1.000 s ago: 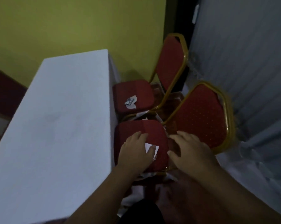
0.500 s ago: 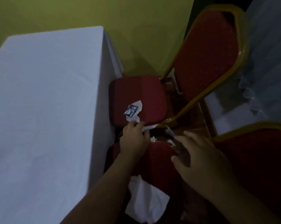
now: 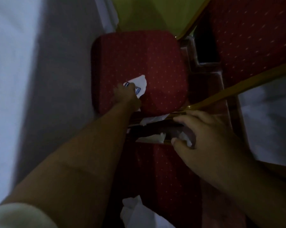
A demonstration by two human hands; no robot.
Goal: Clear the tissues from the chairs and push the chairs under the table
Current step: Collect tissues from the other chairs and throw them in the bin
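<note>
A red far chair seat (image 3: pixel 139 60) stands beside the white-clothed table (image 3: pixel 10 79). On its near part lies a white tissue with a blue print (image 3: pixel 141 83). My left hand (image 3: pixel 126 94) reaches over it, fingers closed onto that tissue, and a white scrap shows under the palm. Between the two chairs lie more tissue pieces (image 3: pixel 153 120), with others on the far edge of the near chair seat (image 3: pixel 163 170). My right hand (image 3: pixel 205 139) hovers there with fingers apart, a small tissue scrap (image 3: pixel 186 139) just past its thumb. A crumpled tissue (image 3: pixel 135 213) sits low in view.
The far chair's red back (image 3: pixel 254 30) with its gold frame (image 3: pixel 237 89) leans at the upper right. A yellow-green wall (image 3: pixel 147 12) is behind the chairs. White drapery (image 3: pixel 267 120) hangs at the right. The tablecloth's side (image 3: pixel 65 79) drops close to both seats.
My view has moved forward and down over the far chair. My left hand has stretched from the near seat's far edge onto the printed tissue. The right hand has stayed over the gap.
</note>
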